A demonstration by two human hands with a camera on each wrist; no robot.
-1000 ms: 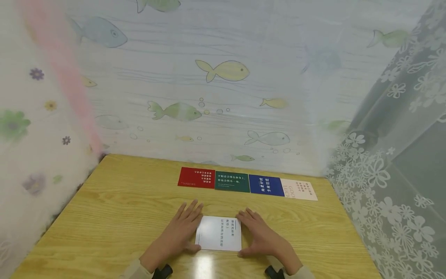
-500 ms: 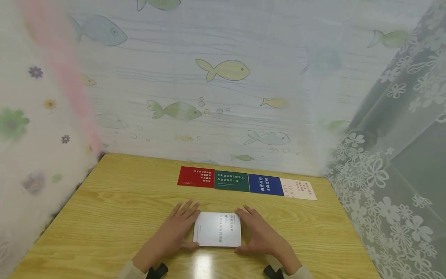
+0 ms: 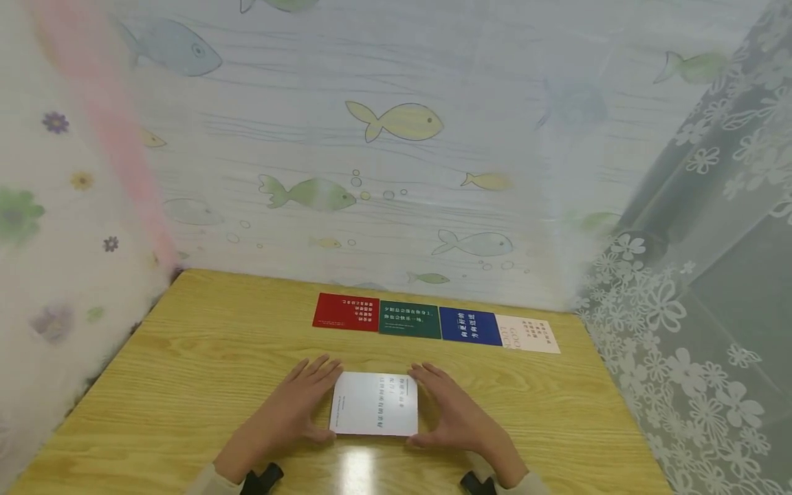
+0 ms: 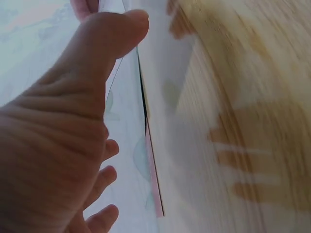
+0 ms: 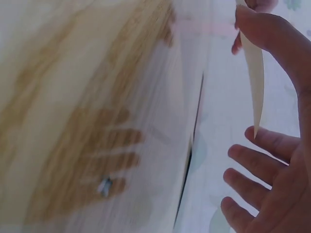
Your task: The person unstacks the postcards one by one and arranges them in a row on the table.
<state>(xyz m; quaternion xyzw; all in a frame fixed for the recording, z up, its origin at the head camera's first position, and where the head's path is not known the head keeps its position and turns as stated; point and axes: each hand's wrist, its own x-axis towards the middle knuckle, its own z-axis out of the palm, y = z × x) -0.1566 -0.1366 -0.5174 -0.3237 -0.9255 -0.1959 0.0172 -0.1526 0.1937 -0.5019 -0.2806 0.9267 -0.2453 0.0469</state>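
A white card (image 3: 374, 404) with printed lettering hangs level between the two hands in the head view. My left hand (image 3: 287, 405) holds its left edge, thumb at the near corner and index finger at the far one. At the opposite edge, my right hand (image 3: 454, 412) has the same hold. The right wrist view shows the card (image 5: 253, 77) edge-on and slightly bowed between thumb and index finger, raised off the tabletop. Other fingers of both hands are spread. In the left wrist view, the left thumb (image 4: 131, 29) covers much of the card's edge.
Behind the hands, a row of cards lies flat on the wooden table (image 3: 185, 357): red (image 3: 346, 313), green (image 3: 410, 320), blue (image 3: 471, 326) and pale pink (image 3: 537, 333). A fish-patterned curtain (image 3: 396, 172) hangs at the back, and a lace curtain (image 3: 687, 385) at the right.
Both hands have shifted a little to the left and away from the body, and the white card has come along, rising off the table. The row of cards has stayed in place.
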